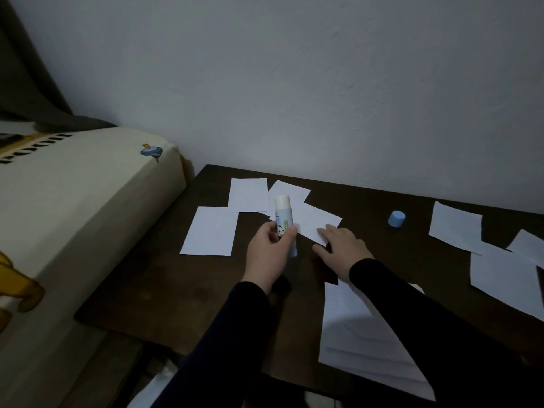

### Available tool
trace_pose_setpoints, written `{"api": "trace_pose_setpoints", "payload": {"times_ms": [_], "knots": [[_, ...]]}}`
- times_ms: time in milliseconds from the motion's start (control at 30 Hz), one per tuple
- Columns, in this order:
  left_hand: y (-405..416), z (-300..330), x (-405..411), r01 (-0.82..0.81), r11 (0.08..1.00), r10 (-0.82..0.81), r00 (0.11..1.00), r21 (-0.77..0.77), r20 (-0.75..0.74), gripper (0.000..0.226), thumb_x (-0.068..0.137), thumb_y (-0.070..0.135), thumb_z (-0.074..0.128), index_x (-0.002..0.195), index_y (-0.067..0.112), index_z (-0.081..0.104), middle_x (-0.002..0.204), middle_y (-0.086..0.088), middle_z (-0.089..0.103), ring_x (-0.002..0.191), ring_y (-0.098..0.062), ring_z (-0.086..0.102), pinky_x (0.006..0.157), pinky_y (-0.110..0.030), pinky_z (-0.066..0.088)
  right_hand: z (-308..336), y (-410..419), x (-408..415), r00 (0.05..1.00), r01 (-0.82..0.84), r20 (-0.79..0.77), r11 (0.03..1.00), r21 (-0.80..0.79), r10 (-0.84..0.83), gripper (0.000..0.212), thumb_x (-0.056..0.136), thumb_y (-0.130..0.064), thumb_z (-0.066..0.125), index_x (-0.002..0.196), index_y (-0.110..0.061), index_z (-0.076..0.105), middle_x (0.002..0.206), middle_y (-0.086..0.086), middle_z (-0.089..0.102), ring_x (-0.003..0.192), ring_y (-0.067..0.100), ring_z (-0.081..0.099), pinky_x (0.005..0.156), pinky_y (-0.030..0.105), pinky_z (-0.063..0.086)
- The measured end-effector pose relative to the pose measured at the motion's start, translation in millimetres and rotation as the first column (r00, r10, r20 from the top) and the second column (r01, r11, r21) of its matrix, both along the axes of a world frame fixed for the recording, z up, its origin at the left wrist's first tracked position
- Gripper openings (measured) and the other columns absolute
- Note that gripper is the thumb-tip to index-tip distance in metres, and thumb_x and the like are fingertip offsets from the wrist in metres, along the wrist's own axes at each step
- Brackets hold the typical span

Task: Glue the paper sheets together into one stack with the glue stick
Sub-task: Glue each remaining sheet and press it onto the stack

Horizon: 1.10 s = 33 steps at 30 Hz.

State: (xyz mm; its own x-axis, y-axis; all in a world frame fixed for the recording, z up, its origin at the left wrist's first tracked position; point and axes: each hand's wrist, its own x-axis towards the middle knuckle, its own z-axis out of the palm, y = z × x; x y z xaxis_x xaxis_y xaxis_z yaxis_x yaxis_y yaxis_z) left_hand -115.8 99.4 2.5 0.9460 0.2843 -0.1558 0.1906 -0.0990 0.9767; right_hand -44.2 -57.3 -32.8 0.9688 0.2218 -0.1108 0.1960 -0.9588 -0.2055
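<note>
The glue stick (283,222) stands nearly upright above the dark table (164,278), uncapped, its pale tip uppermost. The left hand (269,253) grips its lower half, fingers and thumb curled round the printed barrel. Just right of the glue stick, the right hand (341,245) lies flat with fingers spread, pressing on the near corner of a paper sheet (316,223). Behind the glue stick lie two more sheets (248,194), and another sheet (210,231) lies to its left. The blue cap (396,219) stands well to the right of the glue stick, with loose sheets (456,226) beyond it. Nearer than the glue stick, under the right sleeve, lies what looks like a layered stack of sheets (353,334), though the dim light blurs its edges.
</note>
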Motion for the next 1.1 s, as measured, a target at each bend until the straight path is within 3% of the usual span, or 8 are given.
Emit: {"api": "trace_pose_setpoints", "payload": {"times_ms": [233, 433, 567, 667, 800, 933, 1100], "knots": [[-7.5, 5.3, 7.5, 0.001, 0.998, 0.0, 1.0, -0.056, 0.014, 0.048, 0.092, 0.041, 0.059, 0.134, 0.02, 0.047, 0.112, 0.006, 0.055, 0.09, -0.005, 0.055, 0.069, -0.016, 0.047, -10.9, -21.7, -1.5, 1.0, -0.005, -0.006, 0.999, -0.045, 0.005, 0.052, 0.098, -0.053, 0.034, 0.146, -0.033, 0.035, 0.156, -0.01, 0.028, 0.143, 0.016, 0.024, 0.114, 0.051, 0.023], [-25.4, 9.1, 12.6, 0.013, 0.992, -0.013, 1.0, -0.124, 0.001, 0.048, 0.093, 0.038, 0.057, 0.136, 0.02, 0.044, 0.105, 0.009, 0.05, 0.091, -0.007, 0.055, 0.075, -0.02, 0.049, 3.3, -26.8, 5.3, 0.998, 0.032, 0.057, 0.996, -0.086, -0.027, 0.043, 0.096, -0.05, 0.046, 0.132, -0.029, 0.052, 0.131, -0.006, 0.055, 0.122, 0.013, 0.048, 0.104, 0.039, 0.039], [-33.0, 9.0, 16.8, 0.013, 0.99, -0.013, 1.0, -0.143, 0.0, 0.046, 0.093, 0.037, 0.058, 0.134, 0.021, 0.045, 0.106, 0.007, 0.053, 0.091, -0.007, 0.055, 0.077, -0.022, 0.049, 10.2, -25.6, 15.0, 0.987, 0.146, 0.079, 0.987, -0.068, -0.14, 0.042, 0.094, -0.048, 0.05, 0.131, -0.027, 0.054, 0.12, -0.003, 0.057, 0.11, 0.014, 0.053, 0.098, 0.036, 0.045], [-34.7, 8.8, 21.4, 0.014, 0.99, -0.015, 1.0, -0.138, -0.006, 0.047, 0.093, 0.038, 0.058, 0.135, 0.022, 0.045, 0.114, 0.004, 0.053, 0.095, -0.008, 0.055, 0.078, -0.023, 0.05, 8.9, -27.7, 21.2, 0.965, 0.258, 0.068, 0.965, -0.052, -0.254, 0.056, 0.093, -0.052, 0.05, 0.14, -0.024, 0.043, 0.132, 0.003, 0.049, 0.119, 0.019, 0.048, 0.099, 0.036, 0.044], [-35.6, 7.2, 25.9, 0.008, 0.991, -0.01, 1.0, -0.134, -0.008, 0.047, 0.093, 0.038, 0.058, 0.134, 0.021, 0.046, 0.099, 0.011, 0.051, 0.092, -0.007, 0.054, 0.08, -0.024, 0.05, 4.3, -29.8, 28.2, 0.951, 0.31, -0.01, 0.95, -0.03, -0.31, 0.07, 0.092, -0.062, 0.044, 0.148, -0.022, 0.031, 0.146, 0.008, 0.036, 0.131, 0.024, 0.038, 0.104, 0.041, 0.04], [-35.8, 5.7, 30.1, 0.009, 0.991, -0.011, 1.0, -0.131, -0.017, 0.047, 0.093, 0.038, 0.058, 0.134, 0.021, 0.046, 0.102, 0.009, 0.051, 0.094, -0.009, 0.055, 0.08, -0.025, 0.051, -1.1, -28.2, 32.3, 0.956, 0.288, -0.027, 0.95, -0.119, -0.293, 0.07, 0.092, -0.066, 0.036, 0.147, -0.024, 0.033, 0.147, 0.008, 0.033, 0.132, 0.026, 0.034, 0.105, 0.043, 0.037], [-36.8, 3.3, 35.2, 0.0, 0.993, -0.002, 1.0, -0.121, -0.018, 0.047, 0.092, 0.04, 0.059, 0.134, 0.021, 0.047, 0.099, 0.01, 0.053, 0.093, -0.008, 0.056, 0.081, -0.026, 0.053, -3.0, -26.6, 32.3, 0.958, 0.27, -0.05, 0.95, -0.159, -0.281, 0.062, 0.093, -0.06, 0.041, 0.146, -0.027, 0.035, 0.146, 0.007, 0.033, 0.132, 0.025, 0.033, 0.105, 0.044, 0.036]]}}
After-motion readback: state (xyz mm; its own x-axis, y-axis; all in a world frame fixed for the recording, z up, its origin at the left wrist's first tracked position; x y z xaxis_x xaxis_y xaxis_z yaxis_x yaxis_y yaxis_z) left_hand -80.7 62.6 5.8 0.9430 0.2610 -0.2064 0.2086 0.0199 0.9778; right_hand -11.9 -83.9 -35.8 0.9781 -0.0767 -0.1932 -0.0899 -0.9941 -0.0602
